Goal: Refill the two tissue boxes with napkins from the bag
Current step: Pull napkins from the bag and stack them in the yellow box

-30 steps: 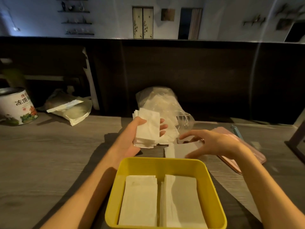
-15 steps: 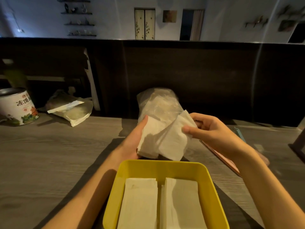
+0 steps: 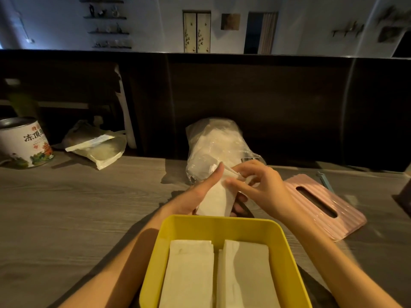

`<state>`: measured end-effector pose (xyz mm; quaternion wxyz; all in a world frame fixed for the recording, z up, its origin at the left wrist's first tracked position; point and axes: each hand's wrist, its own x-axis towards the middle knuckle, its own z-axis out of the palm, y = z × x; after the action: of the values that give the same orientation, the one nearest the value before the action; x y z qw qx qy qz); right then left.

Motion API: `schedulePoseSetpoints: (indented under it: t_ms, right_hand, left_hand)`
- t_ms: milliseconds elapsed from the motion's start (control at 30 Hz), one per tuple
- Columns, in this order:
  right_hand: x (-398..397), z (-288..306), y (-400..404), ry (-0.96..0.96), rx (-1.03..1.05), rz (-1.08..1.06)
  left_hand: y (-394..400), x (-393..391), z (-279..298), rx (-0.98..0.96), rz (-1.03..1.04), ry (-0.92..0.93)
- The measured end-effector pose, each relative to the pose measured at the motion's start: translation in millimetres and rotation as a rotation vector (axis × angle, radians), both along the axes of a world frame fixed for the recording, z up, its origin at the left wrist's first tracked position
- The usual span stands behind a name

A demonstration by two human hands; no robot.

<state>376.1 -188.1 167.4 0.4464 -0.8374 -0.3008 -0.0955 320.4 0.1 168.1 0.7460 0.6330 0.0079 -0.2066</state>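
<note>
Holding a napkin stack (image 3: pixel 214 200) at frame center, the left hand (image 3: pixel 195 197) curls around it while the right hand (image 3: pixel 264 187) pinches its top edge. Below sits a yellow tissue box (image 3: pixel 220 225) with two napkin piles; behind, the clear plastic bag (image 3: pixel 213 143), a pink lid (image 3: pixel 320 201) at right.

Two bare forearms come in from the bottom edge, one on each side. No sleeves show anywhere along them; both are uncovered from the frame edge to the wrist. Neither wrist carries a watch or band. The left hand (image 3: pixel 198 196) wears no glove, and no ring can be made out on its visible thumb. The right hand (image 3: pixel 264 187) is also ungloved; in the dim light its fingers (image 3: pixel 233 182) look plain, with short nails. Whether a ring sits on this hand cannot be told.
</note>
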Motion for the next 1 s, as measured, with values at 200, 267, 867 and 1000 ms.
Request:
schedulePoseSetpoints:
  t_ms: [200, 267, 867, 1000]
  right_hand:
    - [3, -1, -3, 0.065, -0.032, 0.056]
    - [6, -5, -4, 0.072, 0.004, 0.02]
    - [-1, -32, 19, 0.247, 0.327, 0.14]
    - [-1, -36, 23, 0.231, 0.278, 0.144]
  left_hand:
    - [4, 3, 0, 0.247, 0.084, -0.164]
    - [10, 2, 6, 0.347, 0.076, -0.307]
    - [-4, 10, -19, 0.328, 0.552, -0.46]
    - [-2, 18, -26, 0.332, 0.592, -0.485]
